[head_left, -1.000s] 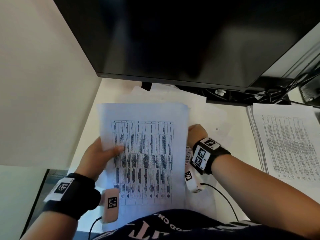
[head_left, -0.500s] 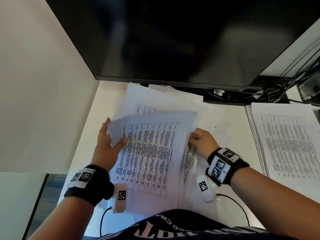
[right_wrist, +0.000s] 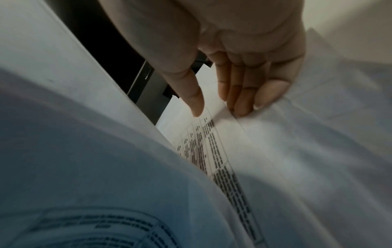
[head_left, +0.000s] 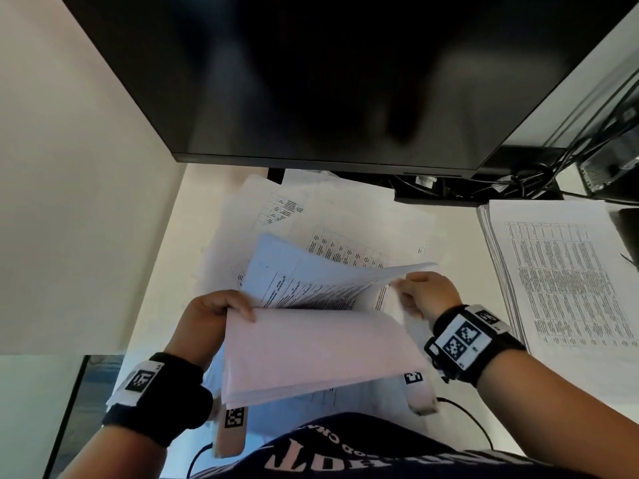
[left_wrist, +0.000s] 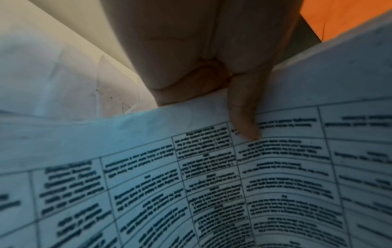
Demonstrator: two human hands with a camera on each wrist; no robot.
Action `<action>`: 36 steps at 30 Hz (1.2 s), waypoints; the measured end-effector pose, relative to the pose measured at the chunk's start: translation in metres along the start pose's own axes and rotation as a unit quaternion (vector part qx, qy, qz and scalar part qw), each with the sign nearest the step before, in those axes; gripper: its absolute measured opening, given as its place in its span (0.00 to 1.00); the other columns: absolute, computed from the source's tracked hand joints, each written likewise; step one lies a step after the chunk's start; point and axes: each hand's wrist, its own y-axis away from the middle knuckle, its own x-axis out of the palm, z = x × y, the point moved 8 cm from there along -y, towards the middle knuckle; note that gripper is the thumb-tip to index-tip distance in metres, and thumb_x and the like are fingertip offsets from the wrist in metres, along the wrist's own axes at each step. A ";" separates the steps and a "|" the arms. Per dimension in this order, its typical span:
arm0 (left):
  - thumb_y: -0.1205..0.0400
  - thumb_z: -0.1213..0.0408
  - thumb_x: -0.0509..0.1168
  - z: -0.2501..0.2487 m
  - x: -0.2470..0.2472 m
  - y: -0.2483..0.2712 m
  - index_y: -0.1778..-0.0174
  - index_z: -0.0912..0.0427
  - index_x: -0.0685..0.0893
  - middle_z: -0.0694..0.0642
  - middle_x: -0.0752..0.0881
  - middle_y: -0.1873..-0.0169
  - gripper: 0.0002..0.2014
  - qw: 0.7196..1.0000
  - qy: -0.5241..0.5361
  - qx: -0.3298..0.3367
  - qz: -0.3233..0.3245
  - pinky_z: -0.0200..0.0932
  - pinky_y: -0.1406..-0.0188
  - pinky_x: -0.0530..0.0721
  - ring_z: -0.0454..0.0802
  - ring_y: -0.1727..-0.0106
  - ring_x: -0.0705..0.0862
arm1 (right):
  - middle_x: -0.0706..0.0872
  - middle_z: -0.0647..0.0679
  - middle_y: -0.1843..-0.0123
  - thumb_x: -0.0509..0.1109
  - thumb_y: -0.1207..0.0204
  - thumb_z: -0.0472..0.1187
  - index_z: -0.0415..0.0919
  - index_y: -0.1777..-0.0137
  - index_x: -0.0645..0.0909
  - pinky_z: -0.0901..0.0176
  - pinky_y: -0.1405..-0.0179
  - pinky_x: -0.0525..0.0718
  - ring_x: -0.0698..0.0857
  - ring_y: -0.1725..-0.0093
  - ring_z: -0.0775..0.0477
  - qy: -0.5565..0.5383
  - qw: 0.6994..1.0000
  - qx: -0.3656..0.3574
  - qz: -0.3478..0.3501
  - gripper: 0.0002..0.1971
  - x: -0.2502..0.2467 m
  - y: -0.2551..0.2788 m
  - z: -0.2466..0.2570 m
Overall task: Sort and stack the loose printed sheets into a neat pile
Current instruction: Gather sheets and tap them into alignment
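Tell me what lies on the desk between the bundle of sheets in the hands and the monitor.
In the head view, loose printed sheets lie scattered and overlapping there, reaching under the monitor; beyond the held bundle, little bare desk shows.

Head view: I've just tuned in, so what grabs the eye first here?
The bundle of printed sheets held up in mid-frame, bowed over with its blank backs toward the camera; the left hand grips its left edge and the right hand its right edge. Loose sheets lie scattered on the desk behind it, under the dark monitor. A squared-up pile already sits at the right.
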 end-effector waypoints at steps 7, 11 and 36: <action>0.27 0.90 0.55 -0.002 -0.005 0.009 0.68 0.55 0.76 0.54 0.84 0.76 0.22 0.997 0.066 -0.047 -0.003 0.34 0.81 0.76 0.48 0.78 0.80 | 0.78 0.46 0.29 0.63 0.18 0.42 0.41 0.30 0.75 0.55 0.28 0.71 0.75 0.27 0.46 0.221 0.975 -0.006 0.027 0.18 0.011 -0.014 -0.016; 0.16 0.74 0.60 -0.006 -0.001 0.005 0.33 0.58 0.76 0.60 0.85 0.43 0.16 0.992 -0.044 -0.112 -0.039 0.33 0.51 0.86 0.33 0.52 0.88 | 0.84 0.43 0.59 0.66 0.23 0.34 0.39 0.59 0.81 0.70 0.60 0.77 0.84 0.51 0.39 0.121 0.988 -0.085 -0.051 0.05 0.003 0.021 0.047; 0.11 0.69 0.52 -0.144 0.023 0.031 0.47 0.63 0.72 0.41 0.75 0.63 0.04 0.923 -0.046 0.294 -0.244 0.24 0.63 0.72 0.29 0.65 0.74 | 0.75 0.73 0.43 0.53 0.15 0.29 0.61 0.40 0.65 0.89 0.50 0.71 0.75 0.46 0.86 -0.152 0.883 -0.444 -0.010 0.21 -0.002 0.145 0.162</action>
